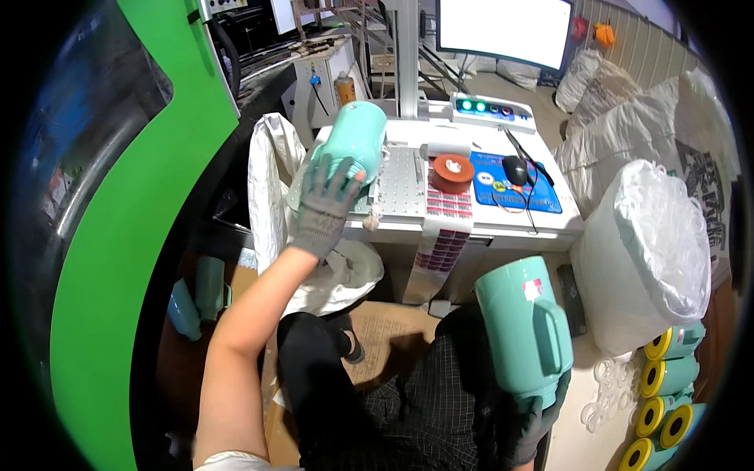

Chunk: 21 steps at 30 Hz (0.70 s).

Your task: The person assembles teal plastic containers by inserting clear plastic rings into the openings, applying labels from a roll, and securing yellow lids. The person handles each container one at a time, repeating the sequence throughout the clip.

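our left grey-gloved hand (323,206), the nearer, spreads over a glossy mint cylindrical tumbler (356,133) running lengthwise beyond its fingers; gripping, we can't tell. our right hand (536,422) grasps a handled mint jug (512,330) above its fingers.

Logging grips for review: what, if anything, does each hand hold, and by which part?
The right hand holds a turquoise handled tumbler by its narrow end. The left hand touches the near end of another tumbler; whether it grips is unclear.
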Motion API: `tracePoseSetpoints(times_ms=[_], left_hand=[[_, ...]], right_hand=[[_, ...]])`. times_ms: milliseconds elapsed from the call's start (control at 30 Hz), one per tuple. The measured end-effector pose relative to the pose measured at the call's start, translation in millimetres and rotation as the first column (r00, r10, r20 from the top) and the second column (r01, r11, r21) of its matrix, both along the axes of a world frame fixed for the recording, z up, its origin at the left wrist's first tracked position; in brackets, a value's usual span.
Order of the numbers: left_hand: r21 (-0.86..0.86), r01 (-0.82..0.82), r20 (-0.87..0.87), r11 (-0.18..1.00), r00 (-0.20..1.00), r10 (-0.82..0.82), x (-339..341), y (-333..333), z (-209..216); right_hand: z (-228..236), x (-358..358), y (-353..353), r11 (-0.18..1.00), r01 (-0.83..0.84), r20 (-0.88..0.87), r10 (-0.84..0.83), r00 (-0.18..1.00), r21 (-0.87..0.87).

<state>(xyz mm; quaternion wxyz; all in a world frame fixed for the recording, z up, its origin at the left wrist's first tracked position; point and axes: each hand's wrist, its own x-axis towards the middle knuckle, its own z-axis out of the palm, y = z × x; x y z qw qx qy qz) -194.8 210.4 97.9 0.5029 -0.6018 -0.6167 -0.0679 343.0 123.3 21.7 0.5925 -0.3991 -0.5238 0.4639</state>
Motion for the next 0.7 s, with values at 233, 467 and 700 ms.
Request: tracePoseSetpoints(times_ms=[233,467,700], left_hand=[[0.047,0.277,0.272,0.96,0.921,-0.279,34.4,-46.8,37.2],[0.417,0.532,0.685,0.737,0.349,-0.64,131.2,-200.3,15.3],[0.114,0.469,0.975,0.876,-0.223,-0.008,184.5,-222.8,-39.3]], right_hand=[[47.7,-64.8,71.4,0.989,-0.04,-0.047,0.047,0.998,0.143],[95.3,-215.7,155.5,0.642,-0.325,0.56,-0.199,0.804,0.695],[100.9,-394.6,189.6,0.444,-0.562,0.711,-0.527,0.467,0.698]])
